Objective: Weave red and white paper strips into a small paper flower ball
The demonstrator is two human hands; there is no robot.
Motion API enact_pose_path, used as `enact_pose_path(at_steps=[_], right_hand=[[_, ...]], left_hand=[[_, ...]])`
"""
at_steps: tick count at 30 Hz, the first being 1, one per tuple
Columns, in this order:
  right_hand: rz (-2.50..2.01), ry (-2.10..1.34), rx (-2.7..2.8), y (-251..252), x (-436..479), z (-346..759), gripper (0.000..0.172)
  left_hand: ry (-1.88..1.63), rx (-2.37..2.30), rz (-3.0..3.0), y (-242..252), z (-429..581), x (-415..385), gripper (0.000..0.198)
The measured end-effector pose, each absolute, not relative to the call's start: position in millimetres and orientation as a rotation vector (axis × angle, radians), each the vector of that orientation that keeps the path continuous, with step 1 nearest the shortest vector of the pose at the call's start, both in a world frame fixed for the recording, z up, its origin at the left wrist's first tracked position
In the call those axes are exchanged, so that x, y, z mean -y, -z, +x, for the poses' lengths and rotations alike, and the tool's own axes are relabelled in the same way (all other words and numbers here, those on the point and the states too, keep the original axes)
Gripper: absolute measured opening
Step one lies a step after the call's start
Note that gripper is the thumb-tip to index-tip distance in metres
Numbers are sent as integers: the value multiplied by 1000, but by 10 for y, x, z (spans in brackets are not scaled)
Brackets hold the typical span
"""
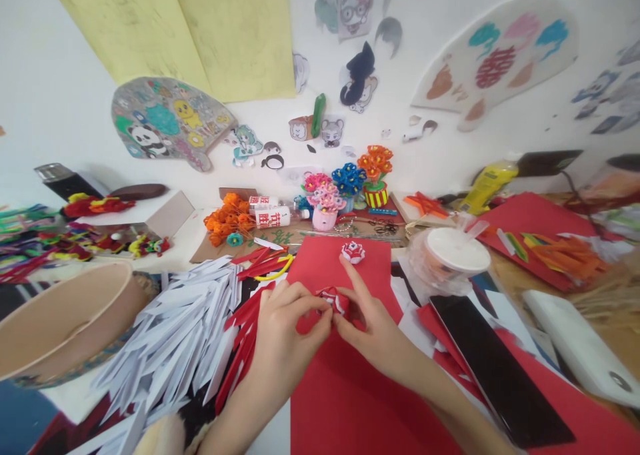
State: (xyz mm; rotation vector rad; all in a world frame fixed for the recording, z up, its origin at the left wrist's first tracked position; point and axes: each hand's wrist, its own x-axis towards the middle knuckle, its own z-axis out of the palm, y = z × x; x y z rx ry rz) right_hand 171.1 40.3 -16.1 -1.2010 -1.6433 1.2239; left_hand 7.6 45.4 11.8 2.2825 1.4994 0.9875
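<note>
Over a sheet of red paper point(345, 388), both hands work on a small red-and-white folded paper piece point(334, 300). My left hand point(293, 321) pinches its near left edge between thumb and fingertips. My right hand point(373, 321) grips its right side, with the index finger stretched forward. Just beyond that fingertip lies a second red-and-white folded paper flower point(353, 252). Folded white paper strips point(175, 328) are heaped to the left, with folded red strips point(245, 348) beside my left hand. Fingers hide part of the held piece.
At left stands a round pinkish bowl point(75, 315). A lidded cup point(457, 251), a black phone point(500, 368) and a white device point(585, 348) lie to the right. Pipe-cleaner flower pots point(325, 218) and scissors point(384, 227) are at the back, near the wall.
</note>
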Motion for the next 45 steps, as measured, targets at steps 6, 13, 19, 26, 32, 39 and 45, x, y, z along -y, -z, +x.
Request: enact_pose_path(at_steps=[6,13,19,26,32,39,45], right_hand=[[-1191,-1197,1688,190,-409,1714,84],[-1231,-1175,1746,162,-389,1723,85],[-1193,-1228,1719,170,-396,1729,82],[-1278,-1209,1739,206,-397,1765,83],[-1178,-1305,1725,209,-410,1746,83],[-1115,-1466,1501,173,-424,1762,74],[-1007,-1630,1336,141,-430,1785,74]], left_hand=[[-953,-1560,2304,-94,48,-470,10],[-868,-1517,2342,-131,53,-457,13],[-924,-1557,2376,-102,74,-441,13],[-892,-1454,2490,-88,47,-457,11],[-927,-1480,2434,-72,65,-433,14],[-1040,-1418,2220,-93,-27,-471,10],[-1189,-1341,2234,-118,-64,-440,9]])
